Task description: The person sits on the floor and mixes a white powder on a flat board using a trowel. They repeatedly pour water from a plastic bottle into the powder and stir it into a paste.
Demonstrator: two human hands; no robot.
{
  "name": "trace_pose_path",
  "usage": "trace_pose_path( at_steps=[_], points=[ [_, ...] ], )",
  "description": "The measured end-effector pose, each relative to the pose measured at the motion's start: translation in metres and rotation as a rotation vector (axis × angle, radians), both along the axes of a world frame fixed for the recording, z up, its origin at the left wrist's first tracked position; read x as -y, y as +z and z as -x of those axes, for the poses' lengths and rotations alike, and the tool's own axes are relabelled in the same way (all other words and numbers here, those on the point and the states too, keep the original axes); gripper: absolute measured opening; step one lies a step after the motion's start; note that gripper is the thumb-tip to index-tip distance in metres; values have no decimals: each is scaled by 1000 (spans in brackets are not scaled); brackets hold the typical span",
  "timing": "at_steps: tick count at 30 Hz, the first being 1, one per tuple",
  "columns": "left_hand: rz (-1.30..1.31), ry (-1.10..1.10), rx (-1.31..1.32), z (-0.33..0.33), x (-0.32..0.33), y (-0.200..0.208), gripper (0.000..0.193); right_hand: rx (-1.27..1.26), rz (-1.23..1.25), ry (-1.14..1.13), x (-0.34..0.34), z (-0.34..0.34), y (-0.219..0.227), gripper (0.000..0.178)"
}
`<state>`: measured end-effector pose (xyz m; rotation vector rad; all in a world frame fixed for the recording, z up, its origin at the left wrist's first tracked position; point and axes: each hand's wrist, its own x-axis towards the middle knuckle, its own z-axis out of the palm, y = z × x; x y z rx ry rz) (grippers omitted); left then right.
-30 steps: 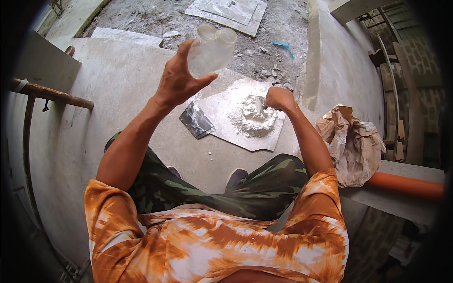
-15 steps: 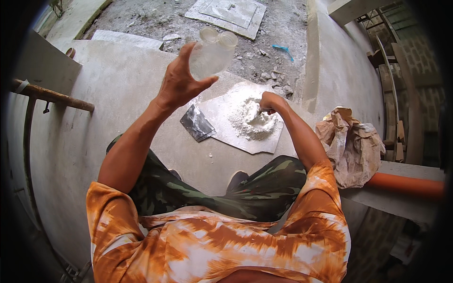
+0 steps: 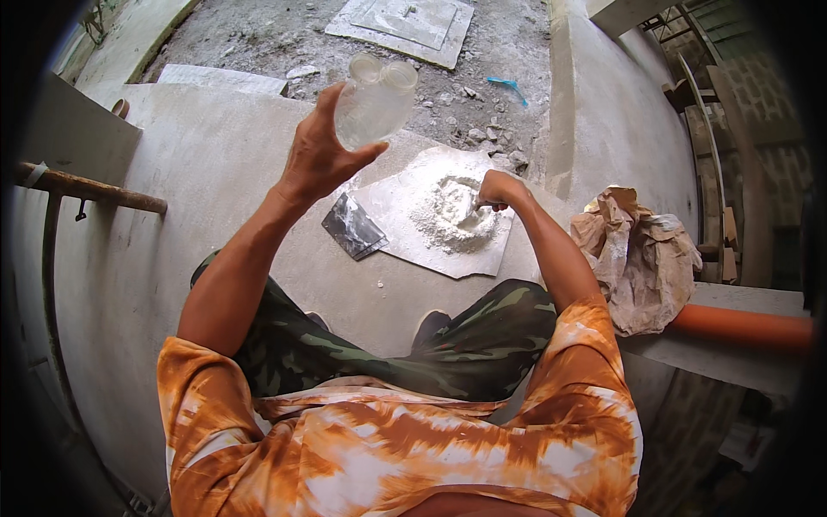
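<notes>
My left hand (image 3: 317, 153) is wrapped around a clear, cloudy plastic container (image 3: 372, 110) with two round ends side by side at its far end. It is held up over the far left of a pale board (image 3: 392, 191). On that board lies a heap of white powder (image 3: 439, 226) with a hollow in its middle. My right hand (image 3: 501, 189) is closed at the heap's right edge, its fingers curled downward. What it grips is hidden under the knuckles. Dark flat plates (image 3: 353, 226), smeared with white, lie against the board's left edge.
A crumpled brown paper bag (image 3: 633, 258) sits at the right, beside an orange pipe (image 3: 741, 329). A rusty metal bar (image 3: 103, 189) juts in from the left. Beyond the concrete floor are rubble (image 3: 491, 138), a blue plastic piece (image 3: 508, 89) and a square concrete cover (image 3: 401, 30).
The whole view has shifted slightly. My right hand has moved a little rightward relative to the powder, and more of the hollow shows. My left hand still holds the container up.
</notes>
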<state>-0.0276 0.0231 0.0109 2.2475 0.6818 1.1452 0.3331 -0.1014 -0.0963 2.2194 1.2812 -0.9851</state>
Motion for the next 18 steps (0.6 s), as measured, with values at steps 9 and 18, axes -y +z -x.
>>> trace_pose_path(
  at_steps=[9,18],
  points=[
    [40,-19,-6,0,0,-1,86,96,55,-169,9,-49,44,14],
    [17,-14,-22,2,-1,-1,86,-77,27,-159,15,-77,-12,20]
  ],
)
